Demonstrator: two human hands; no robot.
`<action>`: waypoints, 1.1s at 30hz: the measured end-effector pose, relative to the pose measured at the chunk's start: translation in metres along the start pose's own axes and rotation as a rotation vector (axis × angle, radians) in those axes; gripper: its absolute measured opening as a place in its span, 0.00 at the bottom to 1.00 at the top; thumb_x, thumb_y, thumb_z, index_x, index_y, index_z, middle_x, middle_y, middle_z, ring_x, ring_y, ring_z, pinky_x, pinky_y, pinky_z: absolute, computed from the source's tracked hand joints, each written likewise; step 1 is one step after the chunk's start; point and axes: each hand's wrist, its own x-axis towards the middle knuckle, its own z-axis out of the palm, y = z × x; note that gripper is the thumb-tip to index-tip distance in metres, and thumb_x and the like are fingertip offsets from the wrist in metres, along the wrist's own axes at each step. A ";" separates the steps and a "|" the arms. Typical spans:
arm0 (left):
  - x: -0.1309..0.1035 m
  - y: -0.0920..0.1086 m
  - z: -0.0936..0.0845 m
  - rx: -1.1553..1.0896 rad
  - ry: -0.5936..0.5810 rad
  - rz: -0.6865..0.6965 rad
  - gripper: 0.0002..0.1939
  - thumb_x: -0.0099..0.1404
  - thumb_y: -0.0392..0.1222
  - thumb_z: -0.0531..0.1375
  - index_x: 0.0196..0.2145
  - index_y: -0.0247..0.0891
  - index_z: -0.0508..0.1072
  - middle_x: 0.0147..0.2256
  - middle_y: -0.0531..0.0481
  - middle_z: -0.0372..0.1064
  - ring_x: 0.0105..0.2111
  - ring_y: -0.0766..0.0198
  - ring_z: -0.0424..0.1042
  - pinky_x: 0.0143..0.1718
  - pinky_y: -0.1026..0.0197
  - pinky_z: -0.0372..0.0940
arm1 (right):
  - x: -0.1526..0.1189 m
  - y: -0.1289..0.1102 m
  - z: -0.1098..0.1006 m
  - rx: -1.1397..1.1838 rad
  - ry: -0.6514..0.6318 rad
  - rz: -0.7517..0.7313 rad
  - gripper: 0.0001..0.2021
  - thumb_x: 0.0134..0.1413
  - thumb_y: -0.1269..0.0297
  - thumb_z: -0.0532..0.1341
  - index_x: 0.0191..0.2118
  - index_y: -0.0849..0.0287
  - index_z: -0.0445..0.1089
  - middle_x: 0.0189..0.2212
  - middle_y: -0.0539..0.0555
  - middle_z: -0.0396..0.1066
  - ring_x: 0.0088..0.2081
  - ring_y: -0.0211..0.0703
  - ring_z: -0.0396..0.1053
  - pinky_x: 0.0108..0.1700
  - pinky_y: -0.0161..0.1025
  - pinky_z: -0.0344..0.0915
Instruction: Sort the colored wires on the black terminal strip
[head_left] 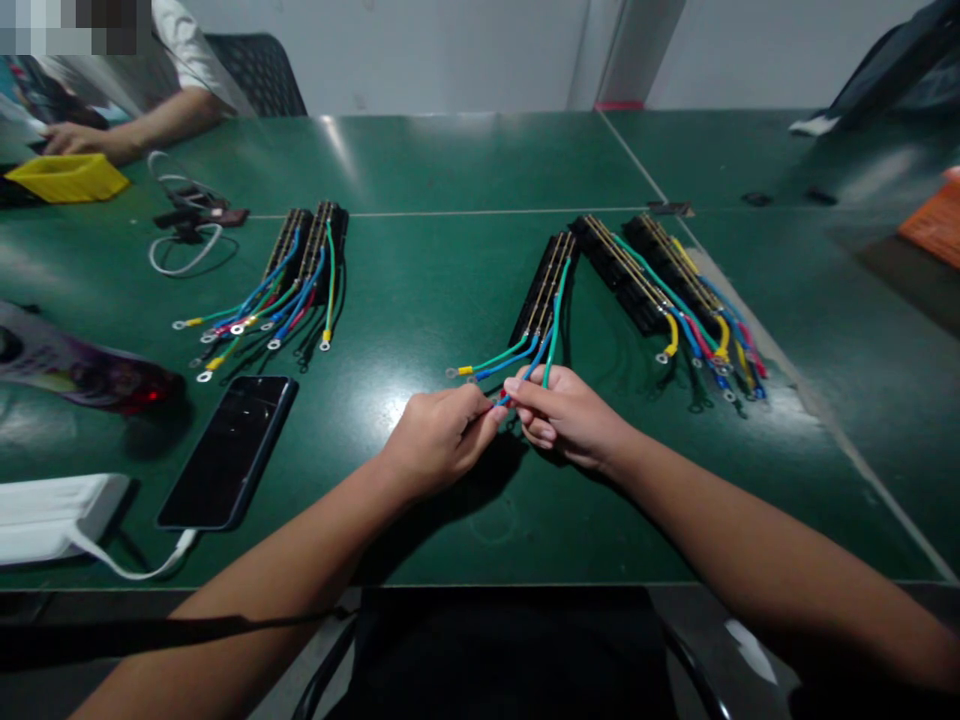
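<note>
A black terminal block (544,285) with brass strips lies at mid-table, and green and blue wires with ring terminals run from its near end. My right hand (574,415) is closed, thumb and fingers pinching a blue wire (538,358). Close beside it, my left hand (446,435) pinches the end of that wire; its ring terminal is hidden by the fingers. A green wire (553,330) passes down behind my right fingers. Left of the block, a green wire with a yellow-sleeved ring terminal (463,371) hangs loose past my left hand.
Two wired terminal blocks (324,250) lie on the left and two more (622,275) on the right. A phone (229,455), a white power bank (64,515) and a bottle (82,365) sit at left. Across the table are a yellow bin (71,178) and another person's arm (169,120).
</note>
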 end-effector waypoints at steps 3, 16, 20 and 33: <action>0.000 -0.001 -0.001 0.007 -0.015 -0.005 0.12 0.68 0.44 0.55 0.29 0.37 0.70 0.19 0.55 0.64 0.19 0.70 0.60 0.23 0.66 0.51 | 0.000 0.000 0.000 0.004 0.001 0.011 0.14 0.53 0.60 0.66 0.27 0.61 0.62 0.16 0.43 0.63 0.11 0.24 0.51 0.12 0.25 0.50; 0.000 -0.001 0.002 -0.055 -0.004 0.040 0.10 0.67 0.43 0.58 0.29 0.36 0.68 0.19 0.56 0.62 0.18 0.71 0.60 0.23 0.67 0.49 | 0.000 -0.001 0.000 0.006 -0.009 0.014 0.14 0.50 0.58 0.68 0.31 0.63 0.66 0.19 0.46 0.67 0.12 0.24 0.53 0.12 0.25 0.52; -0.001 -0.002 0.003 -0.035 -0.010 0.053 0.11 0.68 0.44 0.58 0.29 0.37 0.67 0.20 0.56 0.63 0.19 0.71 0.60 0.23 0.67 0.50 | 0.000 -0.001 0.000 -0.009 -0.007 0.008 0.14 0.50 0.58 0.68 0.31 0.63 0.67 0.20 0.46 0.68 0.12 0.25 0.53 0.12 0.26 0.52; 0.000 -0.004 0.007 -0.036 0.088 0.149 0.10 0.67 0.41 0.59 0.29 0.36 0.66 0.20 0.58 0.62 0.18 0.72 0.60 0.21 0.68 0.50 | 0.002 0.001 -0.001 -0.018 0.001 0.013 0.09 0.53 0.63 0.65 0.31 0.63 0.67 0.19 0.47 0.68 0.12 0.25 0.53 0.12 0.26 0.51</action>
